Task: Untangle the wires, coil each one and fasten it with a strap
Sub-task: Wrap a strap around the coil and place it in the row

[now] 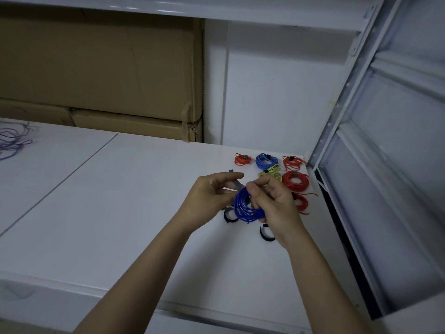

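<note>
A coiled blue wire (245, 208) hangs just above the white table (120, 213), between both hands. My right hand (274, 203) grips the coil from the right, fingers curled round it. My left hand (212, 196) pinches a grey strap (237, 183) that runs up from the coil's top. Two loose black straps (230, 215) (266, 235) lie curled on the table under the hands. Several strapped coils sit at the far right: red (243, 159), blue (266, 161), yellow-green (271, 172), red (292, 162) (295, 180) (301, 203).
A tangle of purple wires (14, 141) lies at the table's far left. Cardboard boxes (96, 75) stand behind the table. A white metal shelf frame (361, 116) rises at the right, close to the coils.
</note>
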`<state>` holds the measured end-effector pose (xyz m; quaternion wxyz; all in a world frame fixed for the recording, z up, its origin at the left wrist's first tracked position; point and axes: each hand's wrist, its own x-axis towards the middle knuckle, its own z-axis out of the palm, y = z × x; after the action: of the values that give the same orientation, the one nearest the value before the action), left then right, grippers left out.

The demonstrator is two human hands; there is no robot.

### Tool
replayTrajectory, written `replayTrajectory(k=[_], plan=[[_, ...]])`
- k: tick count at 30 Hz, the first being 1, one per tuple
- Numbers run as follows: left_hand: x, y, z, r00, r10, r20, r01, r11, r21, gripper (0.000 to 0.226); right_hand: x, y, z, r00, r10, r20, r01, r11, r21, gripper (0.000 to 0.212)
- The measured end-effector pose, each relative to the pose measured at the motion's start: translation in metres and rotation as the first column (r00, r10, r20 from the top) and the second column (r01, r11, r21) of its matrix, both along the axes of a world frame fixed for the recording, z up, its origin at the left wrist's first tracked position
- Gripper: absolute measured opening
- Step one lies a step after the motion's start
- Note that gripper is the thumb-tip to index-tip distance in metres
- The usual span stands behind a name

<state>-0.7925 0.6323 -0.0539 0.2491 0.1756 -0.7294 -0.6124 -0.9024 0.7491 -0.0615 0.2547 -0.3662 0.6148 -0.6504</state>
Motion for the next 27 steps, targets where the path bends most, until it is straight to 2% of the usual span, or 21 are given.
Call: replayTrajectory(k=[4, 9, 11, 13, 15, 19, 23, 27], plan=[[0.004, 0.0, -0.002, 0.998, -0.056, -0.005, 0.056, 0.983, 0.175, 0.035, 0.004, 0.0, -0.003, 0.999, -0.034, -0.003, 0.034, 0.998, -0.046, 0.022], [0.009, -0.004, -0.001, 0.988, -0.146, -0.055, 0.156, 0.908, 0.389, 0.03, 0.004, 0.0, -0.005, 0.989, -0.065, -0.135, 0.054, 0.995, -0.083, 0.026], [0.01, -0.003, 0.0, 0.987, -0.155, -0.048, 0.161, 0.907, 0.39, 0.029, 0.003, -0.001, -0.009, 0.97, -0.082, -0.228, 0.057, 0.992, -0.117, 0.025], [0.009, -0.002, -0.001, 0.993, -0.116, -0.022, 0.116, 0.93, 0.347, 0.029, 0.003, -0.002, -0.013, 0.935, -0.126, -0.332, 0.087, 0.988, -0.13, 0.014], [0.008, -0.001, -0.002, 0.998, -0.064, -0.006, 0.063, 0.943, 0.326, 0.03, 0.001, -0.004, -0.019, 0.848, -0.189, -0.495, 0.141, 0.981, -0.133, 0.01], [0.008, -0.004, -0.002, 1.0, -0.001, 0.031, -0.006, 0.969, 0.247, 0.03, -0.005, 0.0, -0.024, 0.597, -0.297, -0.745, 0.201, 0.955, -0.219, 0.021], [0.009, -0.005, -0.001, 0.999, -0.001, 0.046, -0.008, 0.98, 0.197, 0.031, -0.008, 0.008, -0.021, 0.488, -0.216, -0.846, 0.098, 0.976, -0.193, 0.032], [0.01, -0.006, 0.001, 0.997, 0.008, 0.07, -0.017, 0.992, 0.126, 0.033, -0.009, 0.01, -0.017, 0.403, -0.184, -0.897, 0.099, 0.983, -0.157, 0.03]])
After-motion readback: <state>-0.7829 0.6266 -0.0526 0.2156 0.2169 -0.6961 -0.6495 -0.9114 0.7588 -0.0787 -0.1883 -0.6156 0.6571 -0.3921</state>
